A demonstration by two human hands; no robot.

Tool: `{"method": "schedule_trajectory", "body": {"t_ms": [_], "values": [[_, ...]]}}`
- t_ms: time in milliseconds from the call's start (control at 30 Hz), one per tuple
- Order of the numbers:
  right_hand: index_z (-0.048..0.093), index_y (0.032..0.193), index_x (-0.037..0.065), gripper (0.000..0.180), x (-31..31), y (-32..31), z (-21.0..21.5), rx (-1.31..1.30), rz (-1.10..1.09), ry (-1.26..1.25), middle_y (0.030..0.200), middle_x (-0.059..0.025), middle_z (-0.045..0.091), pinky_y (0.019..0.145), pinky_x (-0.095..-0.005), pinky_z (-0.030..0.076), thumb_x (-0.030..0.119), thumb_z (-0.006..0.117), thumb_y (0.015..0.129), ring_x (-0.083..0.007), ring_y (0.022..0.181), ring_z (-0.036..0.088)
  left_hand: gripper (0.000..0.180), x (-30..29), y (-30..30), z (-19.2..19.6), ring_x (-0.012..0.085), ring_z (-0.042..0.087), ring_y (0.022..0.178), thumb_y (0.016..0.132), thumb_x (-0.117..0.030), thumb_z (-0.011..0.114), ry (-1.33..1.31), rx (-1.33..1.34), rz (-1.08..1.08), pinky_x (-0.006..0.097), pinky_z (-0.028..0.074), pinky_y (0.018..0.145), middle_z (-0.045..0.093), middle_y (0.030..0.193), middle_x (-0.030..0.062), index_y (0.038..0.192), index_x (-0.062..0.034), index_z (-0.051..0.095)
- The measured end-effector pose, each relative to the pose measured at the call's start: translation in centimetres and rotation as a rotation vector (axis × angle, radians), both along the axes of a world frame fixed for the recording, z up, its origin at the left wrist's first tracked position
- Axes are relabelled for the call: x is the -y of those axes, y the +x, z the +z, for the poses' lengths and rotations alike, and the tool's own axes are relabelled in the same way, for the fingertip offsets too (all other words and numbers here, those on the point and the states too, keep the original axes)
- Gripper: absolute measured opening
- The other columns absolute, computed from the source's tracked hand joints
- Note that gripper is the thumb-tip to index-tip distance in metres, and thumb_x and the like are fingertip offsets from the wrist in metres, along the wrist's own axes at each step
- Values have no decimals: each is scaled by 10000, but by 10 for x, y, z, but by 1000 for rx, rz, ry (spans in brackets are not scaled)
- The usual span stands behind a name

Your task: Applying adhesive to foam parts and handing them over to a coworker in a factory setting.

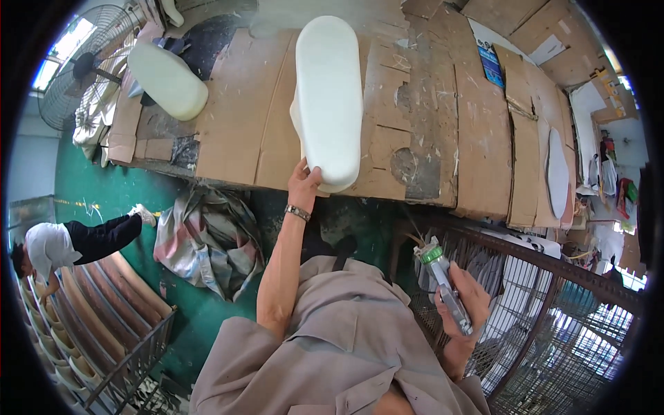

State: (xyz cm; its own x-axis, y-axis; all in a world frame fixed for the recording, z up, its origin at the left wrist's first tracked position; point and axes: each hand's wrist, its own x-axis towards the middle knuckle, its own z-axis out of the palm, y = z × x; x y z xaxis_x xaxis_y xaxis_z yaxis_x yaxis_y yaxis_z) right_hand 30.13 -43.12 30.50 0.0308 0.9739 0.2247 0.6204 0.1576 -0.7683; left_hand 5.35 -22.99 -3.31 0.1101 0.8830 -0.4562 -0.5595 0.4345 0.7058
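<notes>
A long white pad (330,90) with rounded ends lies on the cardboard-covered table, its near end at the table's front edge. My left hand (304,183) grips the near left corner of the pad, thumb on top and the other fingers along its side. A thin paler edge shows from under the pad on its left. Off to the right, away from the table edge, my right hand (465,297) is closed round a grey hand-held tool (445,282) with a green ring near its head. The tool's head points up and left; its exact kind is unclear.
A second pale pad (168,81) lies at the table's left, near a large fan (86,66). Flattened cardboard (235,117) covers the table. Below stand a crumpled sack (207,238), a wire cage (519,297) and a rack of curved panels (121,304), where another person (52,247) bends over.
</notes>
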Motion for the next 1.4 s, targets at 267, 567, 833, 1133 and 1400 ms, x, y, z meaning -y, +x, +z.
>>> {"method": "schedule_trajectory", "body": {"t_ms": [267,567,833,1133,1400], "values": [[622,1245,-101,444,23,8,-7,80,-87,-11,972,-227,695,718,-331,547,128,705,874,-252,786,699,378,6,-3,-24,187,644,1060,1049,-188,533,-78,234,60,382,543,899,654,1232,47,1407,-67,523],[630,1242,-103,466,52,23,-10,82,-107,-71,983,-248,701,762,-352,551,81,734,827,-315,805,707,327,6,-1,-18,209,636,1053,1072,-203,458,-82,253,74,425,544,905,656,1166,39,1355,-64,545],[639,1237,-88,449,76,27,-17,108,-49,-119,981,-225,703,734,-321,542,126,725,853,-280,783,705,352,5,-2,-25,220,602,1120,1081,-259,435,-43,253,50,446,512,955,617,1254,37,1365,-72,522],[687,1197,-51,473,92,28,-4,56,-148,-229,980,-224,703,759,-325,510,179,781,795,-291,792,687,414,5,-1,-26,241,573,1117,1046,-301,497,1,284,37,447,478,996,601,1217,69,1362,-34,512],[686,1152,-87,507,88,28,3,128,-165,-176,777,-159,636,598,-290,457,179,774,730,-237,652,629,394,5,-1,-25,223,580,1122,1071,-294,447,-24,283,46,432,489,981,589,1270,64,1367,-38,498]]}}
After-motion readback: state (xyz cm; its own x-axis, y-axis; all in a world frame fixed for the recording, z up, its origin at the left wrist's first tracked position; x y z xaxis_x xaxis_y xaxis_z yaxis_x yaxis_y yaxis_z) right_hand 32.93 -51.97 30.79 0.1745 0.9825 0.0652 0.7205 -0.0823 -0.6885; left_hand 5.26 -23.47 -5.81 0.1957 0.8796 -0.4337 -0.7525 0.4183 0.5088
